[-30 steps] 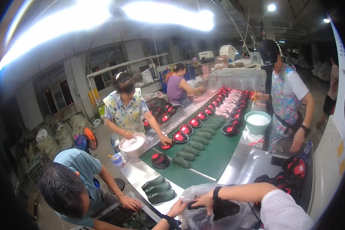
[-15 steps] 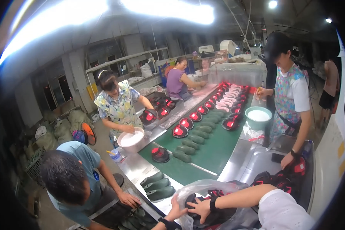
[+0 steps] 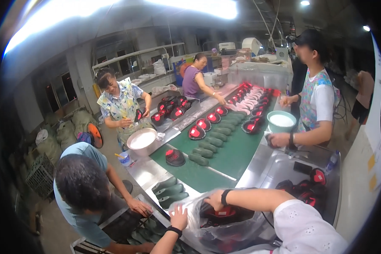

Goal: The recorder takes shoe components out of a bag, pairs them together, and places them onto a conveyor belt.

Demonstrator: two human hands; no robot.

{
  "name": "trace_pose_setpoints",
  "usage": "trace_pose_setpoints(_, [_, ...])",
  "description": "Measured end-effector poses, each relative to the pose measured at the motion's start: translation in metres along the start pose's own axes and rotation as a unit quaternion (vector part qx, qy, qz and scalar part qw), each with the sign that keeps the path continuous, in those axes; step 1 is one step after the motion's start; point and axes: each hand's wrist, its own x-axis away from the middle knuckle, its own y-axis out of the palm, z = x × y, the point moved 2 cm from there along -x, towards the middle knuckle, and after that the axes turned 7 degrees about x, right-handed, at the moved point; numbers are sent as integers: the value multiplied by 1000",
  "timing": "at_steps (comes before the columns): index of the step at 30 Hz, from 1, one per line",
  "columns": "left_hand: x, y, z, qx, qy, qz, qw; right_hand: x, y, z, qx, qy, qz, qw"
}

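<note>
A clear plastic bag [image 3: 237,228] lies crumpled on the steel table edge right in front of me, with black-and-red shoe pieces [image 3: 224,213] inside it. My right hand [image 3: 214,199], a black watch on its wrist, reaches across from the right and grips the top of the bag over the shoe pieces. Coming up from the lower edge, my left hand [image 3: 179,215] wears a black wristband. Its fingers are spread against the bag's left side and it holds nothing.
A green conveyor belt [image 3: 237,154] carries rows of red-and-black shoes and dark green soles [image 3: 170,192]. A person in a blue shirt [image 3: 82,186] bends at lower left. Other people stand along the belt with a white bowl [image 3: 142,139] and a teal bowl [image 3: 281,120]. More shoes fill a steel trough [image 3: 305,186] at right.
My left hand has come up and spread against the bag's side. My right hand has shifted left over the top of the bag. The view has moved closer to the belt.
</note>
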Motion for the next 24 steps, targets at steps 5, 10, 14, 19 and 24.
trace_pose_setpoints(5, [-43, 6, 28, 288, -35, -112, 950, -31, -8, -26, -10, -9, -57, 998])
trace_pose_setpoints(10, [-60, 29, 23, 340, -64, -127, 930, -30, 16, 18, -82, -105, 41, 990])
trace_pose_setpoints(14, [-62, 36, 38, 350, -14, -20, 936, -19, -7, 15, -17, -45, -117, 992])
trace_pose_setpoints(19, [-35, -24, 76, 287, -16, 77, 955, -31, -14, -1, -18, -47, -216, 975])
trace_pose_setpoints(24, [-27, 1, 68, 324, 12, -74, 943, -53, 64, -22, 175, -46, -30, 983])
